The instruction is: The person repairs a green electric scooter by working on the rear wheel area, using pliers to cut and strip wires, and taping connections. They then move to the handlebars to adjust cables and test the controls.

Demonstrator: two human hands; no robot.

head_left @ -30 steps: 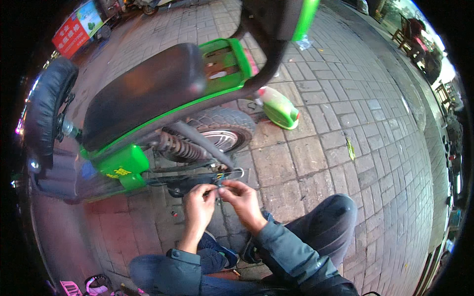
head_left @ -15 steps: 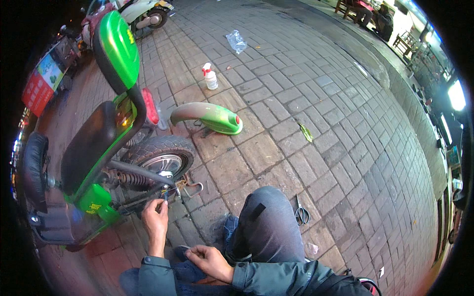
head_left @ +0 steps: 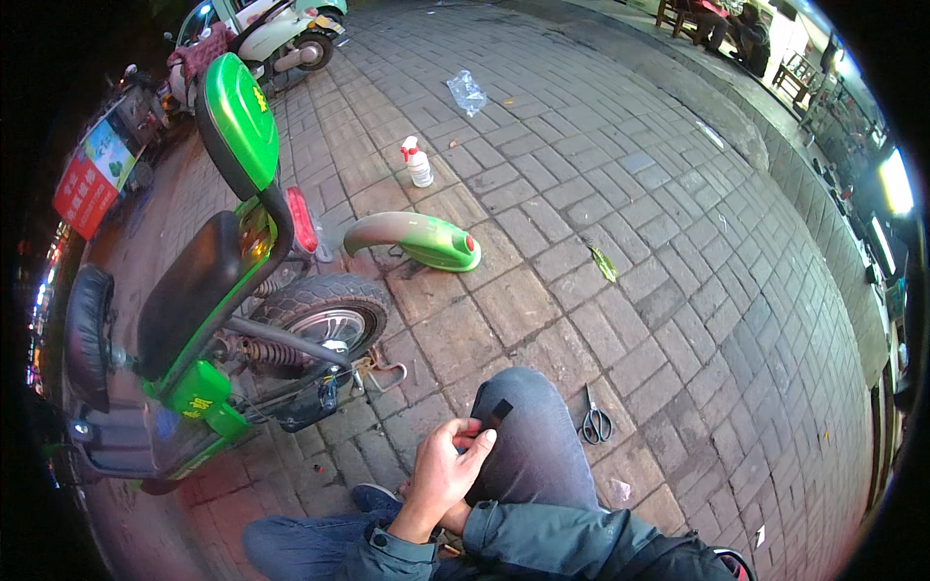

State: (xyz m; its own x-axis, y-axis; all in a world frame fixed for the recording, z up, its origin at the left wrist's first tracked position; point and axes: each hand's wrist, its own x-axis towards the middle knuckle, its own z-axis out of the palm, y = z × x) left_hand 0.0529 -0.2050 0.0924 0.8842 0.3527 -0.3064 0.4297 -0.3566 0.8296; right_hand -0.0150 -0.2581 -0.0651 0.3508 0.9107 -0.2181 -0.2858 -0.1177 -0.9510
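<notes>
My left hand [head_left: 448,476] is over my bent knee, thumb and fingers closed in a pinch. Its fingertips are at the lower edge of a small black strip [head_left: 502,411] lying on the jeans. Whatever is between them is too small to make out. Most of my right hand [head_left: 454,518] is hidden behind the left wrist, and its fingers do not show. Left of my legs stands a green and black electric scooter [head_left: 189,290]. Its rear wheel [head_left: 334,315] faces me, and a dark part [head_left: 312,405] hangs under the frame by the axle.
Scissors [head_left: 595,422] lie right of my knee. Beyond the wheel, a green mudguard [head_left: 426,238] rests on the paving, with a white spray bottle [head_left: 417,165] behind it. A clear plastic bag [head_left: 467,93] and a green leaf [head_left: 603,262] lie farther off. Another scooter [head_left: 286,39] is parked at the back.
My left hand has left the wheel axle area and moved right to the black strip on my knee. My right hand, visible before, is now mostly covered by it. The view has shifted slightly.
</notes>
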